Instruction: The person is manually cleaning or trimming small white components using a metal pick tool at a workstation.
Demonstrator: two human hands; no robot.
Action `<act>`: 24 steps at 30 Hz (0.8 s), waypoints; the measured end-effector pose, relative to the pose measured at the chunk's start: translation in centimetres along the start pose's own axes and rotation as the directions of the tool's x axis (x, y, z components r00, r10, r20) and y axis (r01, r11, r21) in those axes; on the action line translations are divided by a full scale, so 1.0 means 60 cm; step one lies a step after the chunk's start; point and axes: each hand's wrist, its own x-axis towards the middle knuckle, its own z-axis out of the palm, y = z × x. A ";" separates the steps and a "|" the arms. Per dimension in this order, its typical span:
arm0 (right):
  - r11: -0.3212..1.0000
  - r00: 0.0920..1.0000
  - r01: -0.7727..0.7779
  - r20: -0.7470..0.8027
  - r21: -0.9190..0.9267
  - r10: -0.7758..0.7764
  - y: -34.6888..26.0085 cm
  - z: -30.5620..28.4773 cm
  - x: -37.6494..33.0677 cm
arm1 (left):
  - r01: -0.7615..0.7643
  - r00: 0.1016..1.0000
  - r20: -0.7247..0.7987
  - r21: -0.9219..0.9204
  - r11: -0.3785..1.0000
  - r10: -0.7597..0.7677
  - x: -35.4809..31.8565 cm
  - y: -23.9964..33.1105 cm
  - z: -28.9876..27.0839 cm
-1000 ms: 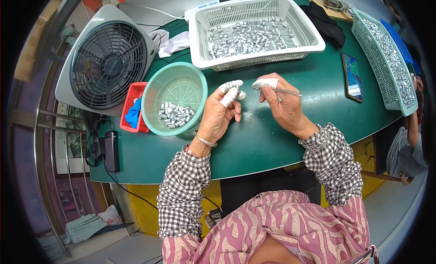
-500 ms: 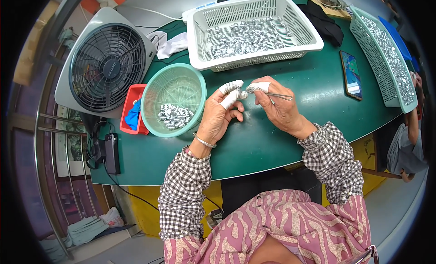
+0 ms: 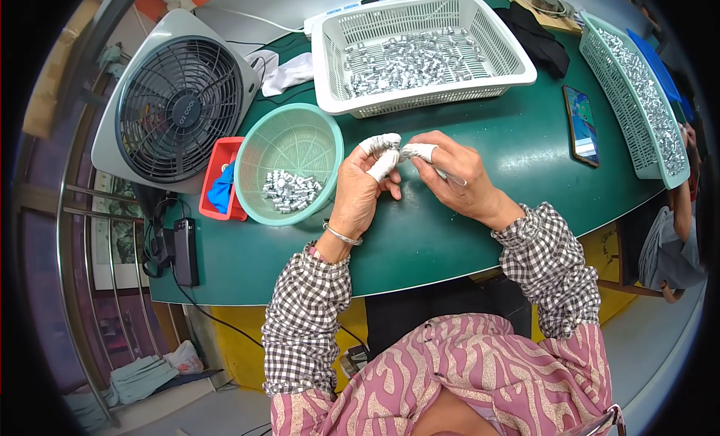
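Observation:
Above the green table, my left hand (image 3: 355,188) pinches a small silvery metal part (image 3: 396,146) between thumb and forefinger, both wrapped in white tape. The fingers cover most of that part. Close against it, my right hand (image 3: 466,182) is closed on a thin metal tool (image 3: 452,179); its forefinger is taped white too. The tool's tip is hidden at the fingertips. Left of my left hand, a round light-green basket (image 3: 336,136) holds a small heap of silvery metal parts (image 3: 291,191). Beyond both hands stands a white rectangular basket (image 3: 427,100) with many more such parts (image 3: 405,61).
A large fan (image 3: 184,110) and a red tray (image 3: 227,147) with blue cloth stand at the left. A phone (image 3: 581,125) lies at the right, near a long pale-green basket (image 3: 622,98) of metal parts. Another person's arm (image 3: 681,211) shows at the far right.
My right hand has turned and moved slightly, so the metal tool's handle now points lower and shows less. My left hand keeps its pinch on the part.

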 end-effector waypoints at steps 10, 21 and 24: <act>0.952 0.980 -0.194 0.079 0.235 0.180 -0.009 -0.012 0.011 | 0.008 0.998 0.058 -0.236 0.972 0.006 -0.005 0.003 -0.001; 0.998 0.987 -0.040 0.157 0.052 0.032 -0.001 -0.006 0.001 | 0.091 0.993 0.104 -0.326 0.941 -0.060 -0.005 0.008 -0.002; 0.995 0.989 -0.044 0.146 0.092 0.030 0.002 -0.007 0.001 | 0.152 0.968 0.244 -0.365 0.919 -0.063 -0.009 0.014 0.002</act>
